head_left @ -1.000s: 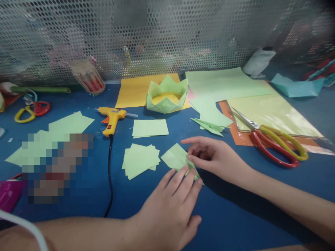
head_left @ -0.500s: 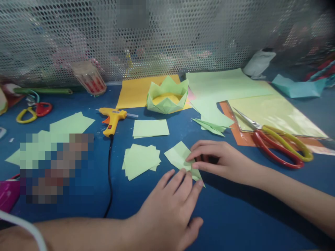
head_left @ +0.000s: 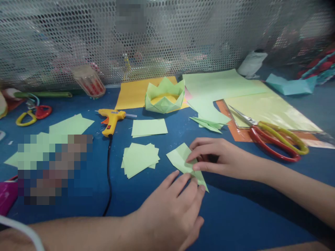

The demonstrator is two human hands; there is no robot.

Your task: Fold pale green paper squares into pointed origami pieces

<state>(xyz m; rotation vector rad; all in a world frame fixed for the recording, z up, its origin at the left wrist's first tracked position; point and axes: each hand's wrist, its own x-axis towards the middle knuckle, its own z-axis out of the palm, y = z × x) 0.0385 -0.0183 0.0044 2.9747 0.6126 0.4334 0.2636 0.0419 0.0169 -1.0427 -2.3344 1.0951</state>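
Note:
A small sheet of pale green paper (head_left: 179,156), partly folded, lies tilted on the blue table between my hands. My left hand (head_left: 174,202) presses its near edge with curled fingertips, thumb tucked lower down. From the right, my right hand (head_left: 213,157) holds the same sheet with its thumb and fingertips bent onto it. The fingers cover much of the fold. Just left of the sheet is a loose stack of green paper pieces (head_left: 141,160), and behind that a neater pile of green rectangles (head_left: 149,127).
A zigzag green paper ring (head_left: 164,105) stands on yellow paper (head_left: 131,92) at the back. On the left lies a yellow glue gun (head_left: 111,120) with its black cord (head_left: 108,177). Large scissors (head_left: 274,139) rest at right; a folded green piece (head_left: 209,124) lies nearer the middle.
The view has shifted slightly. My left fingers have slid a little down and right along the paper's near edge. My right hand keeps its hold.

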